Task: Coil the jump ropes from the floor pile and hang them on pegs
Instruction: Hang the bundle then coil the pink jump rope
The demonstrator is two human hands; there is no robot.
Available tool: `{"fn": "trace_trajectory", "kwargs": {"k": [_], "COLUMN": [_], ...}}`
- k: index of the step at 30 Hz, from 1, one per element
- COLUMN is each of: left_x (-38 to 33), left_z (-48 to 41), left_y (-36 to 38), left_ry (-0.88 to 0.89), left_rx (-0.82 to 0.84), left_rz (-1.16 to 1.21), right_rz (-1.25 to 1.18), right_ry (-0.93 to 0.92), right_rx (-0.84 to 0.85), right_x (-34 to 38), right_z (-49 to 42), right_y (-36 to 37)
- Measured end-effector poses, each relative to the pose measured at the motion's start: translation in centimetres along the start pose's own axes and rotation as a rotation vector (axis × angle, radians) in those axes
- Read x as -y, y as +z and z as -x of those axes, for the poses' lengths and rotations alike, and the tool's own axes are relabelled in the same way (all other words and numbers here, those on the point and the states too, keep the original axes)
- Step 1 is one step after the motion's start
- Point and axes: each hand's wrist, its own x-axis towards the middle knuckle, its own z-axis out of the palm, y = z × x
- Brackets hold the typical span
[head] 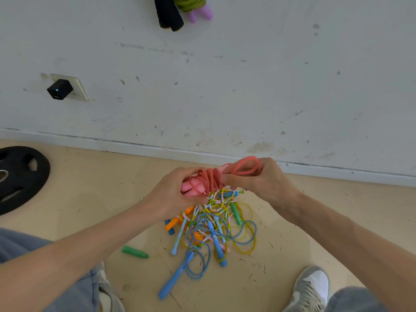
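The rope pile (213, 224) lies on the floor (108, 199) near us, under our hands. Above it we hold the pink rope (210, 179): left hand (170, 191) grips its handles (186, 188), right hand (264, 180) pinches the loop (245, 168). Light, floppy, springy cord; we judge the wrapped middle the safest hold.

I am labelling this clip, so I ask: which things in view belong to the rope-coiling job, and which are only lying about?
Job: pink rope, gripped by left hand and right hand; tangled rope pile on the floor; black rope and green rope hanging on the wall.
Lying about: weight plate; black adapter in the wall socket; grey shoes.
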Motion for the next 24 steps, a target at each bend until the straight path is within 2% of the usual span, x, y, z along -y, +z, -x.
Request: {"fn": "trace_trajectory", "kwargs": {"k": [7,13,17,20,24], "left_x": [-0.4,0.1,0.1,0.1,-0.2], "left_z": [0.5,0.7,0.8,0.9,0.8], "left_y": [0.4,1.1,2.1,2.4,2.6], "left_ry": [0.018,0.02,-0.03,0.043,0.079], "left_rx": [-0.068,0.046,0.1,0.114,0.188], "left_rz": [0.006,-0.138,0.061,0.236,0.338], "right_rz": [-0.085,-0.099,-0.084,-0.124,-0.22], "right_ry": [-0.046,-0.039,-0.007,0.034,0.061], "right_rx": [-0.072,0.013,0.082,0.115,0.149], "right_x": [0.0,0.4,0.2,-0.1,-0.2], "right_z": [0.4,0.7,1.2,1.3,1.2], "right_y": [1.4,1.8,2.5,2.9,2.7]}}
